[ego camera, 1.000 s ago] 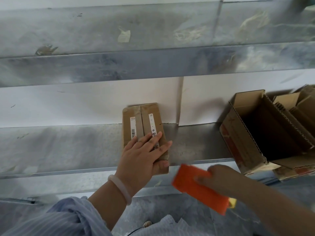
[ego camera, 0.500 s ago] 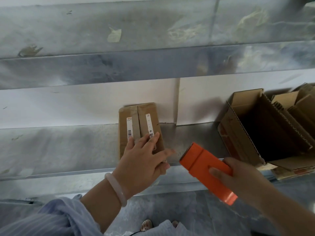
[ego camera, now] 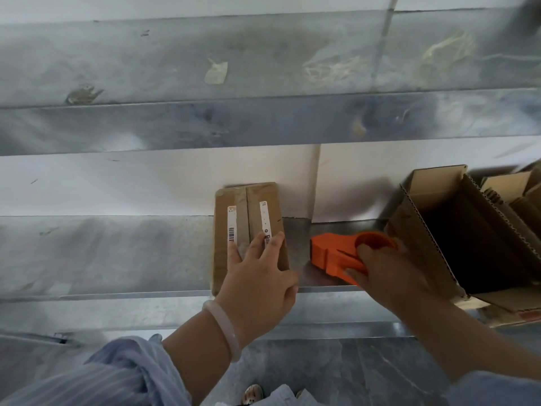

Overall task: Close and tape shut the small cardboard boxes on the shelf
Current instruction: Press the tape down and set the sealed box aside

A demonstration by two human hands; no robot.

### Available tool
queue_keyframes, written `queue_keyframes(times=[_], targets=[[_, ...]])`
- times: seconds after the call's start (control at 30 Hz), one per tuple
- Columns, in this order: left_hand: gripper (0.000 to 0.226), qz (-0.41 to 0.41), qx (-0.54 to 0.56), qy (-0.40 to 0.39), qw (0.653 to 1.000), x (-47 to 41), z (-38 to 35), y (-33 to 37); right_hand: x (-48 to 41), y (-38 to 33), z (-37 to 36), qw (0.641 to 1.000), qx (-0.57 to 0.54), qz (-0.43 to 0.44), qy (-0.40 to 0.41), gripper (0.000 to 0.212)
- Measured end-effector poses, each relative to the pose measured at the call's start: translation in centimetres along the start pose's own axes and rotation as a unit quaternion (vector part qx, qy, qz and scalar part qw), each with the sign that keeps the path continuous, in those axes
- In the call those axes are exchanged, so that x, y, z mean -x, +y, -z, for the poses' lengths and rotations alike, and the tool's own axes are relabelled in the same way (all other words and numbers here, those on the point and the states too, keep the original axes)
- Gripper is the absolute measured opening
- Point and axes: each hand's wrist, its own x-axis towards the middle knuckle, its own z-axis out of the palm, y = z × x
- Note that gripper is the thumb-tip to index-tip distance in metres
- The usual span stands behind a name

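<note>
Head view: left hand (ego camera: 257, 285) flat on closed box (ego camera: 262, 197), right hand (ego camera: 389, 276) grips dispenser (ego camera: 328, 250).

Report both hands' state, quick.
Left hand: open, fingers flat on the small brown cardboard box.
Right hand: gripping the orange plastic tape dispenser.

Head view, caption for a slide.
Left hand rests on the small box on the shelf; right hand holds the orange tape dispenser.

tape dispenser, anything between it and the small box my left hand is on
Nothing visible. Only bare shelf lies between the orange tape dispenser in the right hand and the small box under the left hand.
</note>
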Motion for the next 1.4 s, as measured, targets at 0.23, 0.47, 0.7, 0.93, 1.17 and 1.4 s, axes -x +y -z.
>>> queue_keyframes(times=[0.23, 0.47, 0.7, 0.93, 1.17, 1.4], targets=[[0.031, 0.011, -0.016, -0.003, 1.0, 0.0, -0.3, 0.4, -1.0, 0.0, -1.1, 0.999, 0.007, -0.036, 0.034, 0.034], [0.014, 0.02, -0.018, 0.053, 0.998, -0.5, -1.8, 0.6, -1.4, 0.8, -2.7, 0.996, 0.015, -0.015, 0.091, 0.071], [0.059, -0.055, 0.221, 0.158, 0.961, 1.6, -1.2, -2.4, 2.3, -3.6, -0.9, 0.928, -0.272, -0.007, 0.252, 0.064], [0.058, 0.227, 0.542, 0.283, 0.758, 5.3, -4.5, -1.9, 4.9, -13.7, -0.1, 0.692, -0.72, -0.051, -0.006, 0.061], [0.057, 0.252, 0.679, 0.252, 0.642, 4.0, -6.1, -0.1, 4.3, -17.3, 1.7, 0.657, -0.746, -0.107, 0.019, 0.047], [0.024, 0.284, 0.708, 0.262, 0.591, 3.7, -6.1, 0.1, 4.2, -18.0, 1.4, 0.653, -0.739, -0.149, 0.068, 0.031]])
